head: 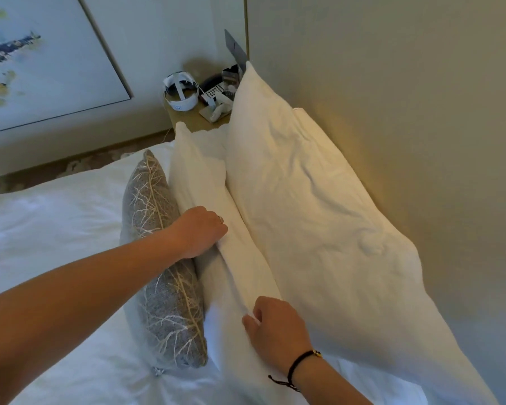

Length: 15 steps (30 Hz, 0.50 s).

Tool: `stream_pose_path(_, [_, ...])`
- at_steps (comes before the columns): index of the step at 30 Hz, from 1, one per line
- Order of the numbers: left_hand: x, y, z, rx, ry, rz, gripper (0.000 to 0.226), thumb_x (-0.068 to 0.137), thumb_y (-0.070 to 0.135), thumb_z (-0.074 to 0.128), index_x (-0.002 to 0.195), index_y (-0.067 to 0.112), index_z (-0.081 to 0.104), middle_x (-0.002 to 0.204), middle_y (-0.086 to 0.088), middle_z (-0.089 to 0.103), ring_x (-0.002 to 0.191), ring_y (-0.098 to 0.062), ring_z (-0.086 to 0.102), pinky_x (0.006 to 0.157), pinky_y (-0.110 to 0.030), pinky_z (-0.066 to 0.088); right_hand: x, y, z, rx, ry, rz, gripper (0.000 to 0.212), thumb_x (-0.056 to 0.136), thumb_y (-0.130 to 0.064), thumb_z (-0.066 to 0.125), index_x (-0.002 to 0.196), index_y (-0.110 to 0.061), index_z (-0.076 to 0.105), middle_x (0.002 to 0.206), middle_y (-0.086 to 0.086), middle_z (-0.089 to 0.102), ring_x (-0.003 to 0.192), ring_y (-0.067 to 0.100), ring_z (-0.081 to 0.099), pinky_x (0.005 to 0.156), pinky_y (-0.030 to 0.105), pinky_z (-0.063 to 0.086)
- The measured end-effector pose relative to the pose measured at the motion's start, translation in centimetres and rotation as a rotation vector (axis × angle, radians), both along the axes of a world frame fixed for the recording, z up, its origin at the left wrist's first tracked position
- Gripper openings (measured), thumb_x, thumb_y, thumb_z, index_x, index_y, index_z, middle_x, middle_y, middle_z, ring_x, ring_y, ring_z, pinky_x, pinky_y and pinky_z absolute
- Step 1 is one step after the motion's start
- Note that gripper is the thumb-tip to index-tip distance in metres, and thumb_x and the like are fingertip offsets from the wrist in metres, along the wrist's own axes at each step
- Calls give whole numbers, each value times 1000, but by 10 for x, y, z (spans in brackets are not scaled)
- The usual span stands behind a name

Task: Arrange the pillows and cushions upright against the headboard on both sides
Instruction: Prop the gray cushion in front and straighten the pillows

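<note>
Three cushions stand on edge in a row on the white bed [41, 229]. The large white pillow [304, 206] leans against the beige headboard [406, 112]. A smaller white pillow [216, 229] stands just in front of it, and a grey cushion with a pale branch pattern [158, 273] stands in front of that. The left hand [199, 232] rests on the smaller pillow's top edge, beside the grey cushion; the right hand [275, 328], with a black bracelet [295, 366] at the wrist, pinches its near end. A bedside table [187, 118] holds a white headset [180, 90].
</note>
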<state>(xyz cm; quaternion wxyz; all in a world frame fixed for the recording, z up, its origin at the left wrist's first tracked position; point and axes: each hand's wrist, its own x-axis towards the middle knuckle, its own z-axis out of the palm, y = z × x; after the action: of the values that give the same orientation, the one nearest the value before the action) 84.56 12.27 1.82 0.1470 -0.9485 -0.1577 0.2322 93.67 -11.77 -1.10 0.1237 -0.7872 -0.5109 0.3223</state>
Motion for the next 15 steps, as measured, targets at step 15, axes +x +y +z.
stream_pose_path(15, [37,-22,-2,-324,108,65,38,83,41,50,120,38,58,118,8,57,115,-17,42,96,-37,29,17,-21,1,1,601,-409,27,87,-23,67,102,-34,48,81,-9,44,65,3,44,58,19,37])
